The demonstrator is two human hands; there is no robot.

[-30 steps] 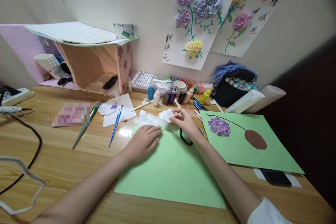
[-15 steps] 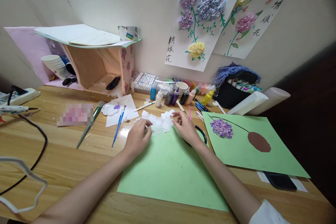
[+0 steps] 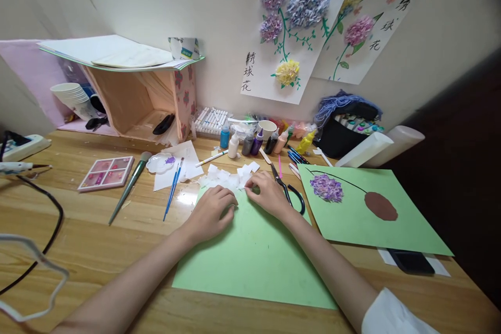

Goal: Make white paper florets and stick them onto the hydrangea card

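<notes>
My left hand (image 3: 211,212) rests on the top edge of a plain green sheet (image 3: 254,255), fingers curled over white paper pieces. My right hand (image 3: 266,194) lies beside it, fingertips pinched at a small white piece near the pile of white paper squares (image 3: 227,176). Both hands meet at the near edge of that pile. Black-handled scissors (image 3: 288,193) lie just right of my right hand.
A second green sheet (image 3: 391,224) with a purple paper flower sits at right, a phone (image 3: 410,262) below it. Paint bottles (image 3: 250,142), markers, brushes (image 3: 172,188), a palette (image 3: 105,172) and a cardboard box (image 3: 133,99) line the back. Cables lie at left.
Both hands have come down together at the near edge of the white pile; the right hand has moved left off the scissors, which now show.
</notes>
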